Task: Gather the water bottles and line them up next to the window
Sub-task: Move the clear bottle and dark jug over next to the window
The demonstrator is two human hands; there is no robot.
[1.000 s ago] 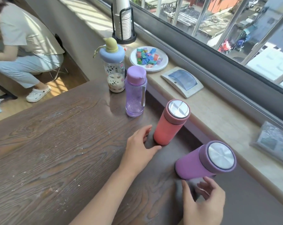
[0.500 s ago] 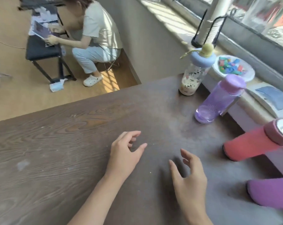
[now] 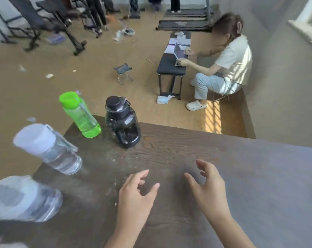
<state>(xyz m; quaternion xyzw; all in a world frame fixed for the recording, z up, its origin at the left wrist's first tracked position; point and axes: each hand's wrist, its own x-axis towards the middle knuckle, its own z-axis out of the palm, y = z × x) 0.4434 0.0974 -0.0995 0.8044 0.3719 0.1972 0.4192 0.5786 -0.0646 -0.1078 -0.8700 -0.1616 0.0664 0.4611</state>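
Several bottles stand along the left side of the dark wooden table (image 3: 187,158). At the far corner are a green bottle (image 3: 80,116) and, to its right, a black bottle (image 3: 123,122). A clear bottle with a white lid (image 3: 49,148) stands nearer on the left. A blurred clear bottle (image 3: 20,198) sits at the left edge. My left hand (image 3: 135,196) and my right hand (image 3: 208,188) hover over the table's middle, fingers spread, holding nothing. The window and the bottles beside it are out of view.
A person (image 3: 226,63) sits on a low stool beyond the table's far edge, at a black bench (image 3: 171,67) with papers. A small folding stool (image 3: 123,72) and scraps lie on the floor. Dark stands (image 3: 62,20) fill the far left. A grey wall rises at right.
The view has swung left, away from the window and the pink and purple bottles, onto the table's left side. Both hands left those bottles and now hover open over the table's middle.
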